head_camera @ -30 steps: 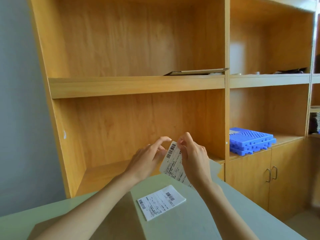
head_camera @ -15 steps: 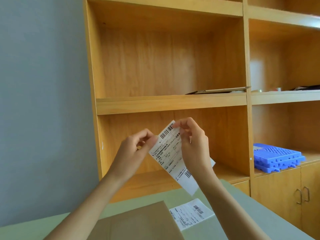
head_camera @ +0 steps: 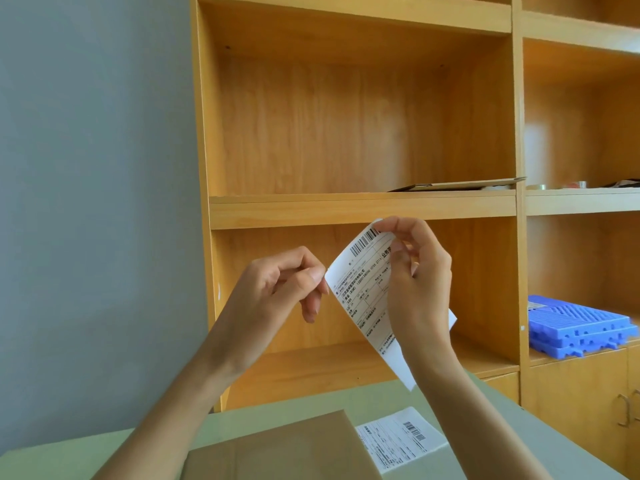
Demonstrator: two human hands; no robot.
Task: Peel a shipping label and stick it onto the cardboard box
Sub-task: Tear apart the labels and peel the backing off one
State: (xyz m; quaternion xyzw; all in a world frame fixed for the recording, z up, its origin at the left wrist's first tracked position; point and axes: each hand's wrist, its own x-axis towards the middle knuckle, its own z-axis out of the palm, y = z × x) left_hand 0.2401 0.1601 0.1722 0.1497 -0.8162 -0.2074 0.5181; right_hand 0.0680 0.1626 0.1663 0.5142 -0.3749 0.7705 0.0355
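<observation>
A white shipping label (head_camera: 363, 282) with a barcode and printed text hangs in the air in front of the shelf, tilted. My right hand (head_camera: 419, 289) pinches its upper right corner and covers its right side. My left hand (head_camera: 277, 292) pinches its left edge between thumb and forefinger. The brown cardboard box (head_camera: 277, 448) lies flat on the pale green table below my arms. A second printed label (head_camera: 398, 441) lies flat on the table beside the box's right edge.
A wooden shelf unit (head_camera: 360, 209) stands right behind the green table (head_camera: 502, 438). A flat cardboard sheet (head_camera: 460, 184) lies on the middle shelf. Blue plastic trays (head_camera: 581, 323) are stacked on the cabinet at right. A grey wall is at left.
My hands have raised the label higher and turned it more upright. The view has tilted, so the box and the second label now sit at the bottom.
</observation>
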